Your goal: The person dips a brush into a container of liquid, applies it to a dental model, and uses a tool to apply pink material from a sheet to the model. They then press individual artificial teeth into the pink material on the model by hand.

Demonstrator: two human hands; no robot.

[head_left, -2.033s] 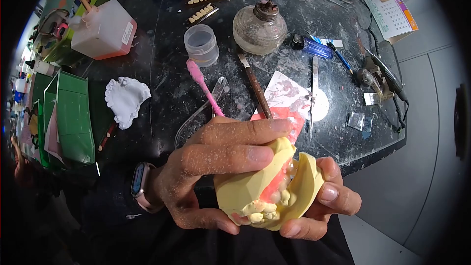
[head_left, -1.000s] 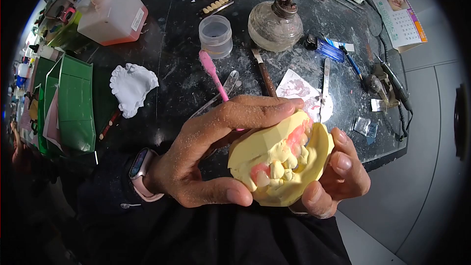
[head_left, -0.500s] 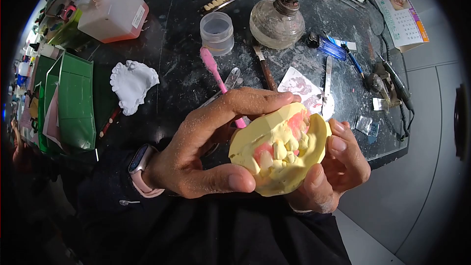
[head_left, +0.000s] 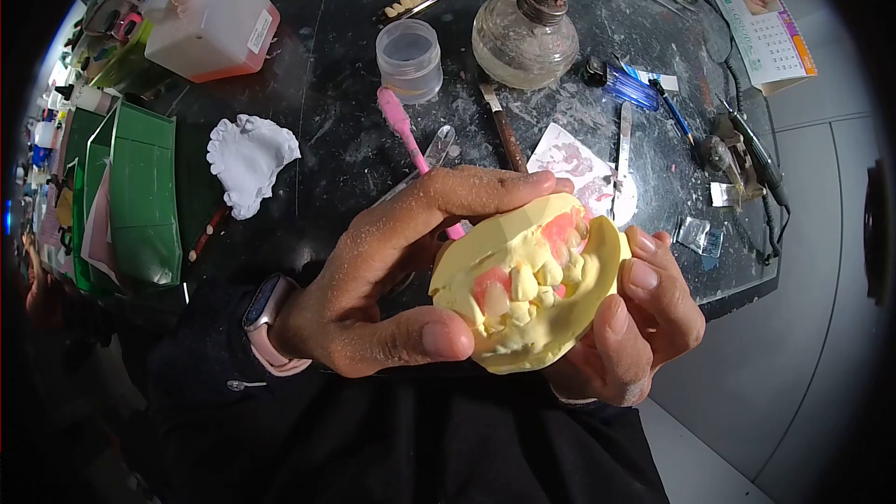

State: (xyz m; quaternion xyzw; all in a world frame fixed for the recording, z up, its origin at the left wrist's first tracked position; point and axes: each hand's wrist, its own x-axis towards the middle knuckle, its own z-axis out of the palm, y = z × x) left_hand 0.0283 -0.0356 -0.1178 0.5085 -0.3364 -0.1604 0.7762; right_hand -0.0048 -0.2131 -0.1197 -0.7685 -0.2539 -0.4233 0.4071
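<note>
A yellow plaster dental model (head_left: 523,285), an upper and a lower cast brought together, is held up near the table's front edge. Pink wax and teeth show between the two casts. My left hand (head_left: 392,271) grips it from the left, thumb on the front and index finger along the top. From the right, the fingertips of my right hand (head_left: 639,317) close on the lower cast's edge. Dust coats both hands. Just behind my left hand lies a pink-handled brush (head_left: 401,126), its lower end partly hidden by the fingers.
A glass spirit lamp (head_left: 525,37) and a clear plastic jar (head_left: 409,61) stand behind the hands. At left are a green bin (head_left: 140,196), a white scalloped piece (head_left: 252,163) and a jug of pink liquid (head_left: 210,28). A wax knife (head_left: 504,131) and a handpiece (head_left: 751,145) lie farther back.
The dental model has tilted slightly, so its front teeth face me more. My left thumb has shifted a little left, and my right thumb has moved up slightly.
</note>
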